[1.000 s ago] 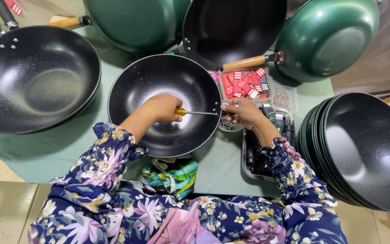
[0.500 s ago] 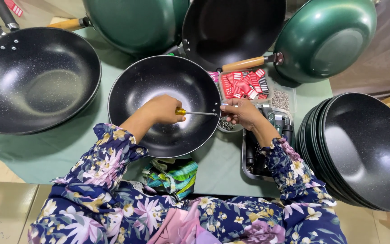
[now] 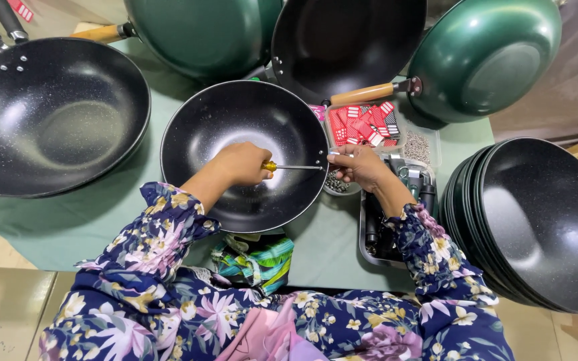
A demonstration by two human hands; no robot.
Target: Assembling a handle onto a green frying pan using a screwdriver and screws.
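Tabletop, covered with a green cloth: carries cookware across its full width.

Woks, loose, five in view:
- one black wok at the left edge, no handle fitted;
- one black wok in work at the centre, near the front edge, rim touching the person's sleeve;
- three along the far edge, tilted: a green one with a wooden handle pointing left, a black-lined one, a green one with a wooden handle pointing toward the centre.

Stack of black woks at the right edge: several nested; exact number cannot be told.

Trays, two: a clear one holding small red packets behind the right hand, and a dark tray of parts under the right forearm. One small dish of screws beside the centre wok's right rim.

Screwdriver, one: yellow grip, thin metal shaft. Long axis runs left to right, level over the centre wok's right side, tip at the rim.

Left hand: clenched round the screwdriver grip, inside the bowl.

Right hand: just outside the rim, fingertips pinched at the shaft's tip. What they pinch is too small to tell. This hand lies nearer the screws and trays.
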